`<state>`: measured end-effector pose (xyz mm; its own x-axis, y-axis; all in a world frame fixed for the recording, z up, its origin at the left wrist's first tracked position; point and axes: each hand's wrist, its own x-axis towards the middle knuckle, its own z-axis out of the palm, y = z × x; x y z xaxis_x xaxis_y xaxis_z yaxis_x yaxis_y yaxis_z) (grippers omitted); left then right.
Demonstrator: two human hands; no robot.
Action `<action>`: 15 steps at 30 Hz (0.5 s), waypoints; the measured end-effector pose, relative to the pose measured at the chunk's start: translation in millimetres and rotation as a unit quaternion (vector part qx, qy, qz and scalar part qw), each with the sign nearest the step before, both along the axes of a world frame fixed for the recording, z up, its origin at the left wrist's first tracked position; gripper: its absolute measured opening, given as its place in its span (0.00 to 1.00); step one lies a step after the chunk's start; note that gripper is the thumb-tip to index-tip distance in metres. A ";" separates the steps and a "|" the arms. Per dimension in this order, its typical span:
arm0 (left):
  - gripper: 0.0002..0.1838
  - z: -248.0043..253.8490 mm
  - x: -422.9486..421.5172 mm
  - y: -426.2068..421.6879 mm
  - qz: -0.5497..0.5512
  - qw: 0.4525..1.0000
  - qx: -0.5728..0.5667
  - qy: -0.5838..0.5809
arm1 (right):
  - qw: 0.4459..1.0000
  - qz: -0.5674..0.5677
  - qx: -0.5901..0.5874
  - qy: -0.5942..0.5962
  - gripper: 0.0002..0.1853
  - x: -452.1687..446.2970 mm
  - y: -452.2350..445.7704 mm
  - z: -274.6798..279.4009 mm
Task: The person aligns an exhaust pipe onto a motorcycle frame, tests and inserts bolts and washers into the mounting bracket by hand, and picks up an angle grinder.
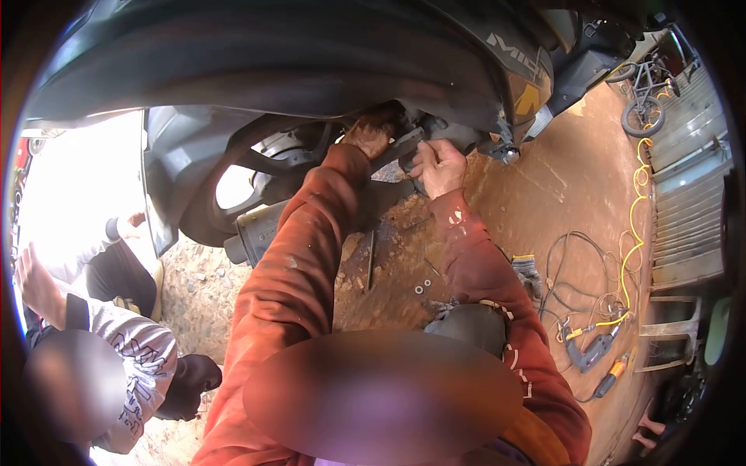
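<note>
Both my arms, in orange-red sleeves, reach under the dark body panel (256, 62) of a motor scooter. My left hand (370, 137) is up in the shadowed gap beside the rear wheel (203, 194); its fingers are hidden there. Close by on the right, my right hand (440, 168) has its fingers curled in a pinch at the end of a dark, flat metal part (398, 149). What lies between those fingers is too small to make out. Below my left forearm is the muffler (260, 231).
On the ground lie a thin metal rod (371, 260), two washer-like rings (423, 286) and a grey glove (528, 273). A power tool (588, 353) and a yellow coiled cable (639, 186) are at right, near a bicycle (645, 105). Another person (132, 342) crouches at left.
</note>
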<state>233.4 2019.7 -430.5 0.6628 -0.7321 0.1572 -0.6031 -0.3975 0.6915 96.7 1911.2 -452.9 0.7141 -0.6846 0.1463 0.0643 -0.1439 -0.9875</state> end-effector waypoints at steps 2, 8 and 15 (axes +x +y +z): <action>0.23 -8.1 3.7 -2.7 0.010 1.000 -0.004 0.011 | 0.998 0.007 0.063 0.000 0.10 0.2 2.8 2.1; 0.25 -24.0 17.3 -4.8 -0.023 0.999 -0.023 -0.015 | 0.999 0.007 0.036 -0.010 0.10 1.2 -2.4 -1.7; 0.24 11.8 9.7 -6.3 -0.061 0.983 0.154 -0.076 | 0.998 -0.026 -0.040 -0.040 0.10 5.9 -1.8 -5.9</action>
<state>243.1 2013.4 -418.7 0.5525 -0.8335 0.0056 -0.7468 -0.4920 0.4475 102.6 1909.5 -458.8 0.6619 -0.7041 0.2574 0.1339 -0.2268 -0.9647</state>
